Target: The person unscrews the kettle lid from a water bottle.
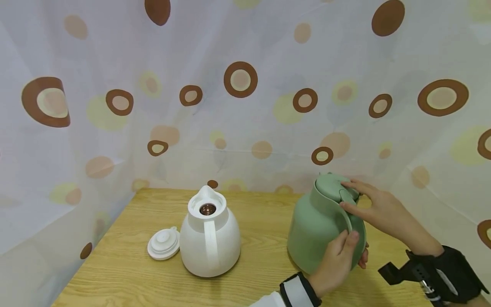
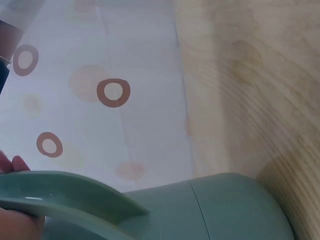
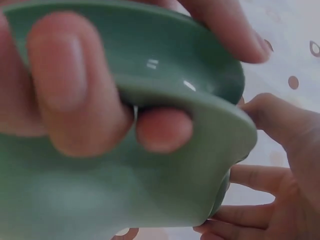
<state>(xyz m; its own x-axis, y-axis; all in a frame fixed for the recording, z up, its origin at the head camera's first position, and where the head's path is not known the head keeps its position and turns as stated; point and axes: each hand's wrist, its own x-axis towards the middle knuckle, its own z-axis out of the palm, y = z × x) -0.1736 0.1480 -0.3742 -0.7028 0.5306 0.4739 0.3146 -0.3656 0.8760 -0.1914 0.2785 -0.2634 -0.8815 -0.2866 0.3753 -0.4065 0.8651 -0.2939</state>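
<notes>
In left hand [image 1: 334,265], rounded green jug [image 1: 310,233]

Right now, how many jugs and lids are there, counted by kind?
Jugs: 2 (white jug, green jug)
Lids: 2 (white lid lying on the table, green lid on its jug)
Total: 4

Left hand [image 1: 334,263] curled, gripping — right hand [image 1: 387,212] higher, fingers spread apart.
</notes>
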